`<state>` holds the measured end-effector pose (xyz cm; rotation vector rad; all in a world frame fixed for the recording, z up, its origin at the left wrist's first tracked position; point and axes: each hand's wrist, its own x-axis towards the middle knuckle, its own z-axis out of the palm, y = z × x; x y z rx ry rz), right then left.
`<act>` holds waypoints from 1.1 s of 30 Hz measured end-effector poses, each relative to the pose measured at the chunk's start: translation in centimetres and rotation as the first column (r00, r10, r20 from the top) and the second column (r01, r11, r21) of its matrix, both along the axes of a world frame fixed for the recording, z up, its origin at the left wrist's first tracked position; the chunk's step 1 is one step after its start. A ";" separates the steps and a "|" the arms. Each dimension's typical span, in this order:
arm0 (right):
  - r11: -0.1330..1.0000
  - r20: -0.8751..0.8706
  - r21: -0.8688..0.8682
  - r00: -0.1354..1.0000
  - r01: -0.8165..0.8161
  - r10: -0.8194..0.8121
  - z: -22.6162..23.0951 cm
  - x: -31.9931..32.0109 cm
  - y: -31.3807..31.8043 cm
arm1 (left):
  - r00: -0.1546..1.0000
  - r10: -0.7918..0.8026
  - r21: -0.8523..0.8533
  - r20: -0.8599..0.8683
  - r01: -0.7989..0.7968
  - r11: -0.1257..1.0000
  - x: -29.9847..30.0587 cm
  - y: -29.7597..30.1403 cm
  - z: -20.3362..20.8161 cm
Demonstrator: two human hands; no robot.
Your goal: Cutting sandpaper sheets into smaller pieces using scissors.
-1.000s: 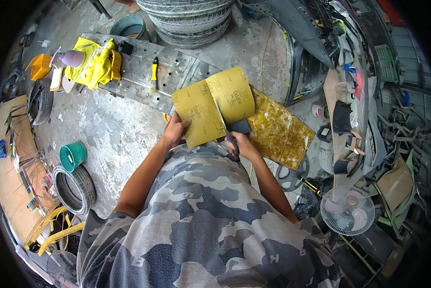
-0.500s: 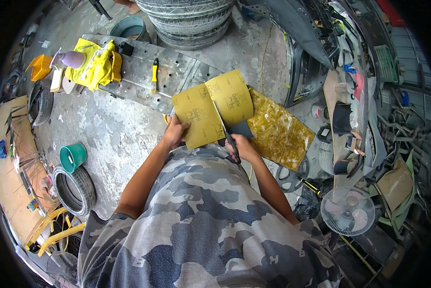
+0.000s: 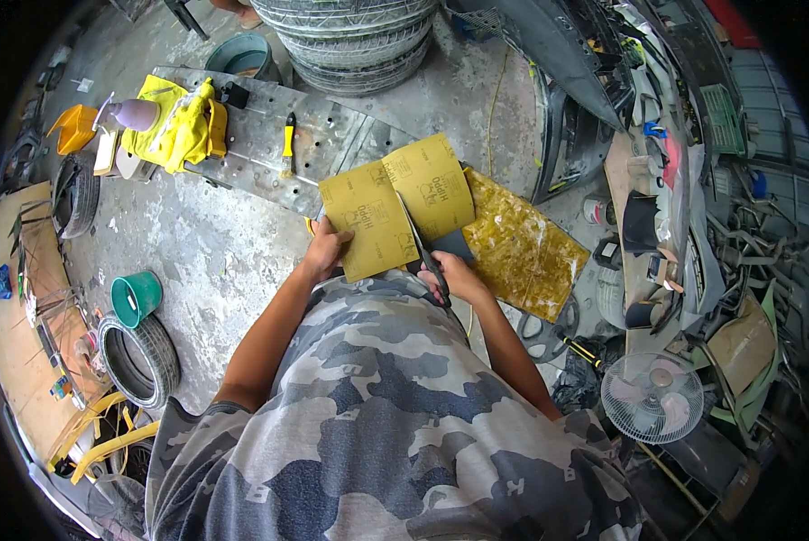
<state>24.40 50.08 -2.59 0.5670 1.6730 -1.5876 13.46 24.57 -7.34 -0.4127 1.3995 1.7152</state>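
Note:
A sheet of sandpaper (image 3: 371, 217) with a printed yellow-brown backing is in front of my body. A long cut runs up its middle from the near edge, and its right part curls upward. My left hand (image 3: 327, 249) pinches the sheet's left edge, thumb on top. My right hand (image 3: 457, 278) is wrapped round the dark handles of a pair of scissors (image 3: 435, 268), whose blades reach into the cut. Partly behind the sheet is a mottled yellow board (image 3: 533, 248) with whitish smears.
A drilled metal plate (image 3: 258, 135) carries a brush (image 3: 289, 144), a yellow cloth (image 3: 179, 126) and a pump bottle (image 3: 137, 114). Stacked tyres (image 3: 355, 45) stand beyond. At left are a green bucket (image 3: 137, 298) and a tyre (image 3: 139, 359); at right, a fan (image 3: 652, 397) and car parts (image 3: 571, 135).
The sandpaper has shifted very slightly to the left. Both hands keep their hold, and the scissors remain in the cut.

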 end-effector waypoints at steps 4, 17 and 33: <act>0.999 -0.065 -0.043 0.998 -0.012 0.009 -0.7 0.2 0.0 | 0.999 0.052 0.036 -0.002 -0.051 0.998 0.0 0.0 -0.4; 0.999 -0.046 -0.030 0.999 0.027 -0.028 -0.6 -1.2 -0.3 | 0.999 0.043 0.098 0.008 -0.044 0.994 0.2 0.4 -0.2; 0.995 -0.047 0.025 0.995 0.093 -0.092 -0.8 -1.3 -1.7 | 0.987 0.064 0.017 -0.148 -0.063 0.998 0.4 0.1 -3.2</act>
